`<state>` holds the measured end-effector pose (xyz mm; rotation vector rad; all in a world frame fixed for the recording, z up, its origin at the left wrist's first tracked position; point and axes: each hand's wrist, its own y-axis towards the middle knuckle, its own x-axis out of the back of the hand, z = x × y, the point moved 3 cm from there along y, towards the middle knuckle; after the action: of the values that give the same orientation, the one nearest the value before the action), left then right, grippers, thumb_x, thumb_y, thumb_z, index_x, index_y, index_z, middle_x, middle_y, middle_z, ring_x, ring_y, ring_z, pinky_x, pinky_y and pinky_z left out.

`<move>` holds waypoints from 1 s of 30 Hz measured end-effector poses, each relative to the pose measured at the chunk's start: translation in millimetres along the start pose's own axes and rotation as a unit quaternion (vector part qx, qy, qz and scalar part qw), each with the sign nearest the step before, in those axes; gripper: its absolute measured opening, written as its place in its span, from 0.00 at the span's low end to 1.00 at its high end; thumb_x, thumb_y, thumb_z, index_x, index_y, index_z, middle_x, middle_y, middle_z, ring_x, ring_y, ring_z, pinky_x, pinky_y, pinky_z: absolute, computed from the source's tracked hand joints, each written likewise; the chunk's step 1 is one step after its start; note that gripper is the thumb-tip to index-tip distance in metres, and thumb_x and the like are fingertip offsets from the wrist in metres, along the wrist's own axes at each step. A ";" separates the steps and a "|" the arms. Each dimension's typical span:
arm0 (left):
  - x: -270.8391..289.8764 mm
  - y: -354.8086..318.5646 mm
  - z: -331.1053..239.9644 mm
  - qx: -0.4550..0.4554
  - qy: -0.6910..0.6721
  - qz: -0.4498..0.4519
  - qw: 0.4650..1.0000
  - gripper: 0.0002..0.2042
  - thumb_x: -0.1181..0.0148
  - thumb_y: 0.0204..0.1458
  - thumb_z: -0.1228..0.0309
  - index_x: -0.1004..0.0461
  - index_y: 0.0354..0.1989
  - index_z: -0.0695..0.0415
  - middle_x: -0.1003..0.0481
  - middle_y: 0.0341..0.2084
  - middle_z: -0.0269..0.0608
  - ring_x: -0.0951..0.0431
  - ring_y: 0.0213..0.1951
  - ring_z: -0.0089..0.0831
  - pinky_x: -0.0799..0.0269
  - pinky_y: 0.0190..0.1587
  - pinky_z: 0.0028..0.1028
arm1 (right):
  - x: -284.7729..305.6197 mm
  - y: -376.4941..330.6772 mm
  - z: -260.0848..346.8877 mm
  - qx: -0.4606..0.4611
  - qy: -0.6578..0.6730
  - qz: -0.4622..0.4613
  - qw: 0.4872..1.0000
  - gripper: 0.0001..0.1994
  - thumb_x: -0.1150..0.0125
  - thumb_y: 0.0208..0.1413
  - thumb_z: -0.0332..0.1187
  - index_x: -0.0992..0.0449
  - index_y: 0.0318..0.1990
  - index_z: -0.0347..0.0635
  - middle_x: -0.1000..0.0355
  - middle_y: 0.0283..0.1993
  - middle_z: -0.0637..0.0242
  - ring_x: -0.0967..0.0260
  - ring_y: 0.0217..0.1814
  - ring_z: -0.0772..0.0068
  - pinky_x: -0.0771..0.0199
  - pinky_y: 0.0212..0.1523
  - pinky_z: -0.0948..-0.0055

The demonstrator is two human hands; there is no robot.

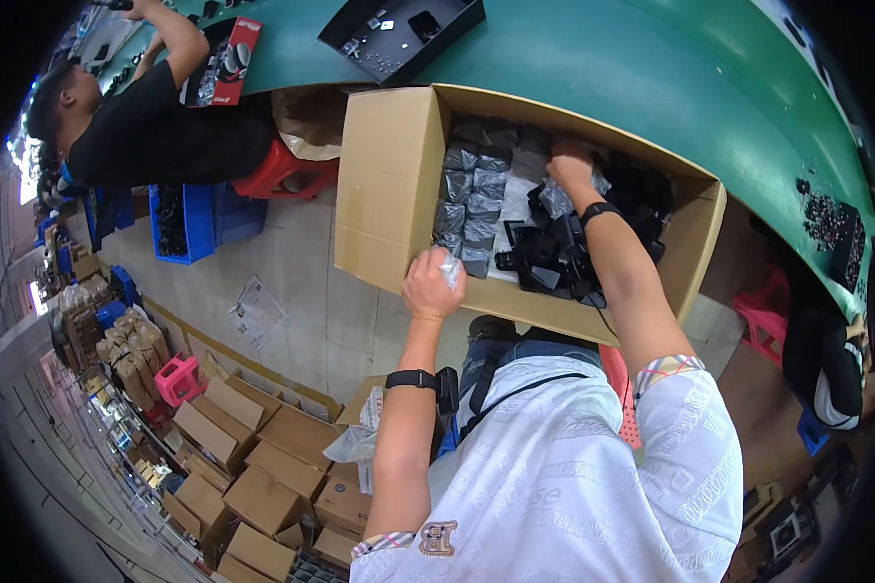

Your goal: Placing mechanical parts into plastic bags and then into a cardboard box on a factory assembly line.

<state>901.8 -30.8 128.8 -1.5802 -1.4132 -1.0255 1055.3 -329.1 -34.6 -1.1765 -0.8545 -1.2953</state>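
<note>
A large open cardboard box (389,185) stands in front of me against the green table. My left hand (433,286) is closed at its near left edge around a small bundle in clear plastic (450,271). What lies inside that plastic is hard to make out. Deep in the box, my right hand (571,167) has curled fingers, partly hidden, beside a crumpled clear plastic bag (556,200). Rows of grey plastic-wrapped blocks (481,206) fill the box's left part. Loose black plastic devices (544,255), some with cables, are heaped at the right.
On the green table (574,49) sit a black tray (399,39) with small parts and a red box (231,60). One person (146,126) works at the far left, another (826,360) at the right. Cardboard cartons (272,476) crowd the lower left, near a blue bin (183,228).
</note>
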 end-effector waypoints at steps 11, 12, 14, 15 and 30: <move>8.7 0.6 3.6 0.001 -0.018 -0.010 1.000 0.10 0.38 0.45 0.64 0.27 0.33 0.54 0.26 0.30 0.45 0.24 0.34 0.49 0.28 0.35 0.43 | 99.5 -76.9 -73.5 -0.136 0.613 -0.019 0.778 0.11 0.44 0.55 0.36 0.24 0.27 0.37 0.31 0.25 0.74 0.37 0.29 0.81 0.35 0.32 0.74; 8.5 -1.7 1.4 0.001 -0.024 -0.009 1.000 0.10 0.38 0.45 0.64 0.27 0.33 0.54 0.26 0.30 0.45 0.24 0.34 0.49 0.28 0.35 0.43 | 101.4 -89.0 -88.2 -0.142 0.603 -0.025 0.784 0.10 0.45 0.55 0.35 0.24 0.28 0.38 0.31 0.26 0.75 0.35 0.29 0.81 0.34 0.32 0.75; 8.2 -1.4 1.3 -0.001 -0.010 -0.003 1.000 0.11 0.38 0.44 0.63 0.26 0.33 0.54 0.26 0.30 0.44 0.24 0.34 0.49 0.28 0.35 0.43 | 109.1 -97.2 -115.3 -0.284 0.630 -0.083 0.718 0.10 0.47 0.57 0.34 0.27 0.26 0.41 0.34 0.27 0.75 0.38 0.27 0.81 0.35 0.30 0.76; 7.6 -1.0 1.9 0.002 -0.011 -0.006 1.000 0.11 0.38 0.44 0.63 0.26 0.33 0.54 0.26 0.30 0.44 0.24 0.34 0.49 0.28 0.35 0.43 | 122.3 -97.5 -124.8 -0.247 0.640 -0.136 0.715 0.09 0.47 0.56 0.32 0.30 0.24 0.41 0.35 0.26 0.75 0.39 0.26 0.80 0.36 0.29 0.76; 7.9 -6.9 7.1 0.019 -0.021 -0.005 1.000 0.13 0.37 0.43 0.63 0.26 0.36 0.53 0.26 0.32 0.45 0.24 0.36 0.48 0.27 0.38 0.43 | 82.8 -105.5 60.1 0.040 0.397 -0.072 0.914 0.04 0.47 0.45 0.26 0.28 0.30 0.39 0.30 0.25 0.51 0.34 0.22 0.56 0.30 0.29 0.65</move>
<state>895.9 -20.6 133.5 -1.5773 -1.4618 -0.9708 971.2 -281.6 76.1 -0.4322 -0.3796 -1.6604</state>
